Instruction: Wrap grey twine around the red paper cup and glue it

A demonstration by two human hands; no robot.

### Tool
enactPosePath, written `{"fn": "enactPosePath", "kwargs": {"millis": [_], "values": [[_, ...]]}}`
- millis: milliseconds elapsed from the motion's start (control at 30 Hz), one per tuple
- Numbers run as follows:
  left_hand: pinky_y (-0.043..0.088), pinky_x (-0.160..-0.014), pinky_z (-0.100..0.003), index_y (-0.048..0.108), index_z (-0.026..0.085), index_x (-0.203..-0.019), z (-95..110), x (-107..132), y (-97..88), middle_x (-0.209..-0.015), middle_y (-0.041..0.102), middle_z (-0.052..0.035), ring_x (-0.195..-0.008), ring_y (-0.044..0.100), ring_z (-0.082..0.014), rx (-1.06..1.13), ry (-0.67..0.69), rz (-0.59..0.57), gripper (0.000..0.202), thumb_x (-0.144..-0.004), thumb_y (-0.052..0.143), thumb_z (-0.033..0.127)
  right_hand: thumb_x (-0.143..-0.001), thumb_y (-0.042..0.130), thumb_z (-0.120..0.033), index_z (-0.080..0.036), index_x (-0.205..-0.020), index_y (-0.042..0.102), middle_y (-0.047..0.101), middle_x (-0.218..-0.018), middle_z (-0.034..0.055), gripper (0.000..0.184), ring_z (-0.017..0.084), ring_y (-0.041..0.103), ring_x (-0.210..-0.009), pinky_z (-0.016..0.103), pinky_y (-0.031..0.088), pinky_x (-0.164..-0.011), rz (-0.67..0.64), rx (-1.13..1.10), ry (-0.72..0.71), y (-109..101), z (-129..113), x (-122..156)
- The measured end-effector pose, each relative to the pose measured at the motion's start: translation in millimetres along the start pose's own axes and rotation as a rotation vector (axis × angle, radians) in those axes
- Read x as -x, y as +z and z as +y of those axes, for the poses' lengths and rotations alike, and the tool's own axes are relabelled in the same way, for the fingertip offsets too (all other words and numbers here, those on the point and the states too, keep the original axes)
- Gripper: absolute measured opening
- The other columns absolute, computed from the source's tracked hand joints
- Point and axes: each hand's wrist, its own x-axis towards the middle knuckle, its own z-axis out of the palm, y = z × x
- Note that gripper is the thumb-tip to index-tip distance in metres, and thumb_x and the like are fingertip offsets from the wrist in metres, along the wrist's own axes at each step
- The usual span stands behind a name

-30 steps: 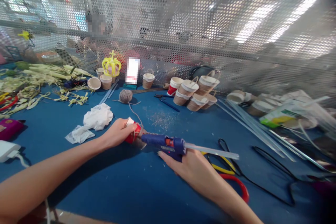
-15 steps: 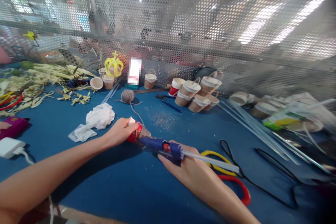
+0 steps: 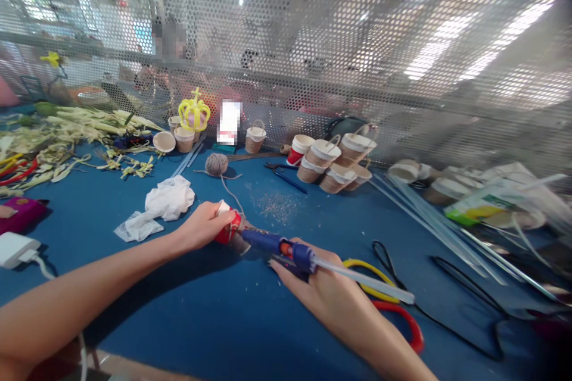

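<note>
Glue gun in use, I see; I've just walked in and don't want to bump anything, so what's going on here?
A person's left hand holds a small red cup, tipped over, with gray yarn around part of it. The right hand grips a blue glue gun, its nozzle close to the cup; whether they touch is unclear. A yarn ball lies beyond, its strand running toward the cup.

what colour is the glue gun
The glue gun is mostly dark blue, shown best in the head view.
</note>
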Motion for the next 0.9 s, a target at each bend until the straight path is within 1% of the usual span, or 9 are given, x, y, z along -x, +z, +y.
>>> {"fn": "enactPosePath", "kwargs": {"millis": [100,233,400,533,667,700,767,833,900], "values": [[0.032,-0.047,-0.021,0.054,0.013,-0.061,2,1,-0.1,-0.054,0.051,0.0016,-0.051,0.044,-0.0112,0.046,-0.009,-0.023,0.023,-0.069,0.046,0.033,-0.079,0.045,-0.025,-0.02,-0.069,0.051,0.057,-0.062,0.0001,0.013,0.013,0.051,-0.053,0.023,0.04,-0.051,-0.009,-0.004,0.008,-3,-1,-2],[0.034,-0.048,-0.021,0.055,0.013,-0.062,3,2,-0.5,-0.055,0.052,0.0009,-0.051,0.045,-0.0111,0.045,-0.011,-0.038,0.024,-0.07,0.046,0.033,-0.078,0.047,-0.027,-0.02,-0.07,0.052,0.059,-0.065,0.0005,0.012,0.014,0.053,-0.057,0.024,0.041,-0.056,0.021,0.013,0.017,-2,-2,0],[0.034,-0.047,-0.022,0.054,0.012,-0.063,-1,1,-0.7,-0.053,0.052,0.0004,-0.049,0.045,-0.0112,0.032,-0.004,-0.015,0.027,-0.073,0.041,0.033,-0.078,0.047,-0.026,-0.021,-0.071,0.051,0.06,-0.067,-0.0005,0.01,0.014,0.055,-0.058,0.023,0.041,-0.054,-0.023,-0.023,0.009,1,-2,2],[0.032,-0.047,-0.02,0.055,0.012,-0.062,0,0,0.2,-0.053,0.049,0.0023,-0.049,0.042,-0.0101,0.058,0.001,-0.034,0.024,-0.07,0.044,0.033,-0.078,0.047,-0.028,-0.021,-0.069,0.051,0.06,-0.066,-0.0002,0.012,0.014,0.053,-0.055,0.024,0.042,-0.053,0.017,-0.034,0.024,-1,0,-1],[0.026,-0.044,-0.019,0.049,0.013,-0.055,3,2,0.7,-0.05,0.041,0.0052,-0.048,0.035,-0.008,0.058,0.019,-0.024,0.025,-0.067,0.048,0.035,-0.075,0.05,-0.03,-0.02,-0.067,0.054,0.062,-0.067,0.0026,0.013,0.016,0.055,-0.059,0.027,0.042,-0.056,0.065,-0.009,0.04,-2,1,-5],[0.024,-0.044,-0.019,0.047,0.014,-0.054,3,2,0.6,-0.05,0.039,0.0056,-0.047,0.033,-0.0077,0.051,0.023,-0.024,0.026,-0.067,0.048,0.036,-0.074,0.051,-0.03,-0.019,-0.068,0.055,0.061,-0.064,0.0024,0.013,0.016,0.055,-0.058,0.027,0.042,-0.055,0.07,-0.012,0.056,-2,1,-6],[0.023,-0.043,-0.02,0.045,0.015,-0.053,3,3,0.2,-0.049,0.036,0.0061,-0.046,0.031,-0.0074,0.04,0.028,-0.026,0.027,-0.068,0.047,0.037,-0.073,0.052,-0.032,-0.019,-0.066,0.056,0.058,-0.053,-0.0002,0.015,0.015,0.054,-0.052,0.026,0.041,-0.049,0.054,-0.035,0.117,-3,1,-6],[0.024,-0.044,-0.02,0.045,0.015,-0.055,0,3,-0.2,-0.049,0.036,0.006,-0.046,0.031,-0.0075,0.033,0.03,-0.03,0.026,-0.069,0.046,0.037,-0.072,0.052,-0.033,-0.019,-0.061,0.056,0.051,-0.041,-0.003,0.018,0.014,0.05,-0.043,0.026,0.04,-0.045,0.025,-0.071,0.189,-4,2,-7],[0.026,-0.045,-0.02,0.048,0.014,-0.057,-2,2,-0.3,-0.049,0.038,0.0054,-0.046,0.033,-0.008,0.023,0.037,-0.031,0.026,-0.07,0.045,0.037,-0.072,0.052,-0.034,-0.02,-0.054,0.054,0.047,-0.035,-0.0045,0.022,0.014,0.048,-0.038,0.026,0.04,-0.044,0.012,-0.111,0.23,-5,3,-9]]}}
